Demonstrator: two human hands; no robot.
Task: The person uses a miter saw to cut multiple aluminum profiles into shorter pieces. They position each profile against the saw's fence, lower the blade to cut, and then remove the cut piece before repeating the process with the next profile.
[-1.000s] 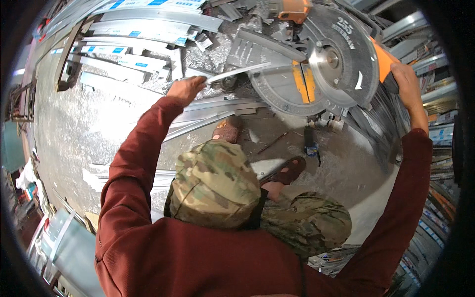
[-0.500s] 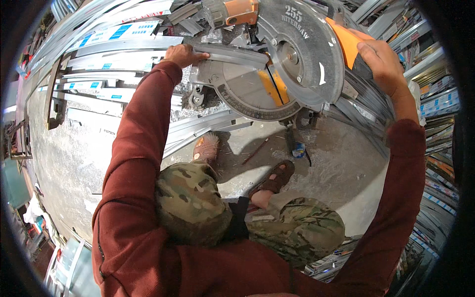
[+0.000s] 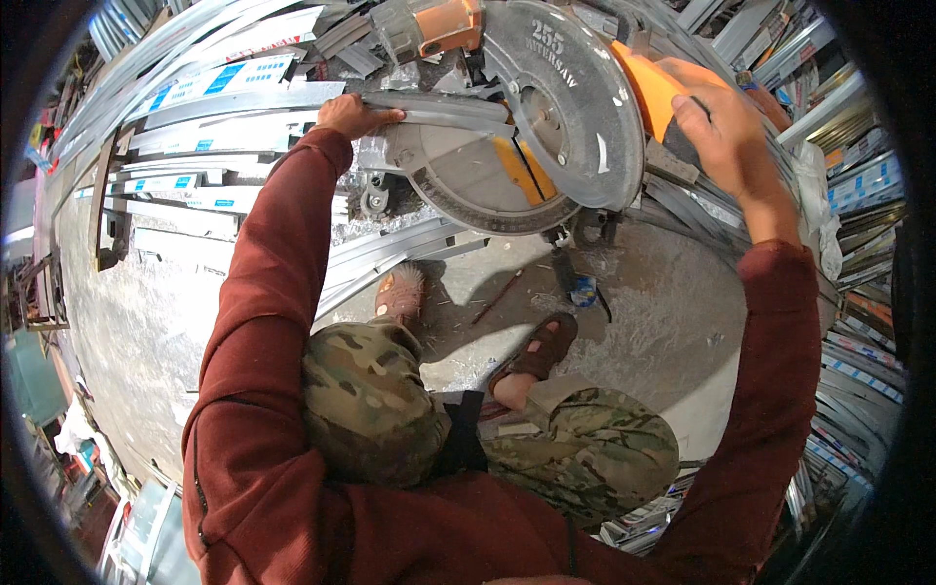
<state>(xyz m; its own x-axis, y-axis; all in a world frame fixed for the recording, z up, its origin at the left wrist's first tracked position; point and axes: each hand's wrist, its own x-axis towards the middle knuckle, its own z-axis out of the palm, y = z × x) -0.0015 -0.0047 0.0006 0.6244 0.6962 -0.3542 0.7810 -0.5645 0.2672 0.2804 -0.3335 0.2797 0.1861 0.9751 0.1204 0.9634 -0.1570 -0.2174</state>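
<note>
A mitre saw stands before me, with a smoky clear blade guard point(image 3: 575, 117) and an orange handle point(image 3: 645, 90). My right hand point(image 3: 720, 127) is closed round that handle at the right of the guard. My left hand point(image 3: 351, 115) grips a silver aluminium profile point(image 3: 448, 109) that lies along the back of the round saw table point(image 3: 439, 171). The profile's right end reaches the guard beside the yellow slotted insert point(image 3: 525, 171). Where the blade meets the profile is hidden by the guard. The orange-and-grey motor point(image 3: 444, 26) sits behind the profile.
Long aluminium profiles point(image 3: 185, 200), some with blue-printed film, are stacked at the left. More profiles point(image 3: 868, 185) line the right side. Below the saw, a small blue item point(image 3: 583, 291) and a thin rod point(image 3: 497, 297) lie on the concrete floor point(image 3: 673, 302) near my sandalled feet.
My right hand and the saw's handle and guard have shifted left relative to the saw table. My left hand keeps its grip on the profile. The whole view has moved slightly.
</note>
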